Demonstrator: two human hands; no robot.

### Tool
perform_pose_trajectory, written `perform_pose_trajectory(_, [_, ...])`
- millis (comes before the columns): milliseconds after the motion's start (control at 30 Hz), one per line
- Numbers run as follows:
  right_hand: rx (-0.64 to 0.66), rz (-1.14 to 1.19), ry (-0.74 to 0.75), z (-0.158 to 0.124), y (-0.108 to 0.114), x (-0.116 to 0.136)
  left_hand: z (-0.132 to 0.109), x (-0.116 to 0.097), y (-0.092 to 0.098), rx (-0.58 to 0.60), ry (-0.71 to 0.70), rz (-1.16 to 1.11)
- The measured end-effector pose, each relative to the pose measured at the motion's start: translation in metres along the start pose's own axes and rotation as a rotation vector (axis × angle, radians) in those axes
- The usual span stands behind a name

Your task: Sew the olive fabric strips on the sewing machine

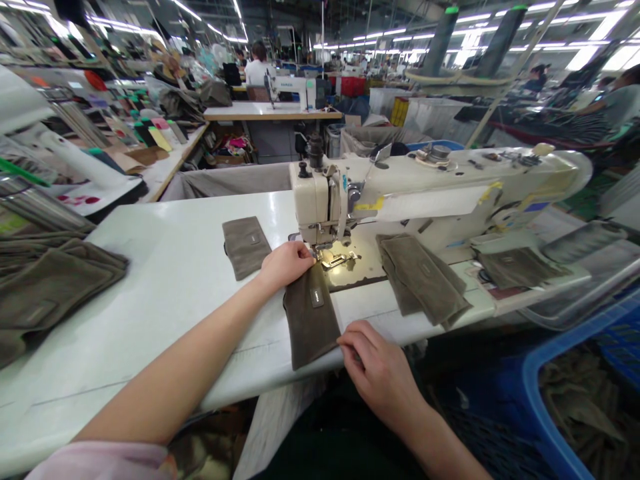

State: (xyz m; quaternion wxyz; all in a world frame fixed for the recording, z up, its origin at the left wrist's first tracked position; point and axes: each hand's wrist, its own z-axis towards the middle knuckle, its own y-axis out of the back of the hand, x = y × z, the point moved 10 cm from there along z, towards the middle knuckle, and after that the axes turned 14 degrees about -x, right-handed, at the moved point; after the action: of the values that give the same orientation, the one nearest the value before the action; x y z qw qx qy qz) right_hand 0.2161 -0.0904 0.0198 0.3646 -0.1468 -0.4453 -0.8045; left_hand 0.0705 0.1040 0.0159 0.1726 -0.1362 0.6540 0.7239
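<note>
A grey-brown fabric piece (313, 320) with a small sewn label lies on the white table, its far end under the presser foot (334, 259) of a cream sewing machine (400, 193). My left hand (286, 263) rests on the piece's far end beside the needle, fingers curled and pressing the cloth. My right hand (373, 363) pinches the piece's near right corner at the table's front edge.
Another labelled fabric piece (246, 245) lies left of the machine. Stacked pieces (423, 277) sit right of the needle, more at the left edge (50, 287). A blue crate (565, 407) with fabric stands at lower right. Other workers sit at machines behind.
</note>
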Motion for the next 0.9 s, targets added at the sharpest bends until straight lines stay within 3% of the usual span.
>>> perform_pose_trajectory(700, [0.060, -0.024, -0.006, 0.010, -0.002, 0.002, 0.014, -0.002, -0.005, 0.050, -0.034, 0.020])
perform_pose_trajectory(800, [0.062, -0.026, -0.009, 0.008, -0.001, 0.001, -0.004, -0.015, 0.020, -0.165, -0.153, 0.124])
perform_pose_trajectory(867, [0.071, -0.035, 0.006, 0.005, 0.001, 0.001, -0.037, -0.035, 0.041, -0.390, -0.322, 0.230])
perform_pose_trajectory(900, [0.079, -0.040, 0.021, 0.004, 0.001, 0.002, -0.059, -0.045, 0.044, -0.438, -0.429, 0.249])
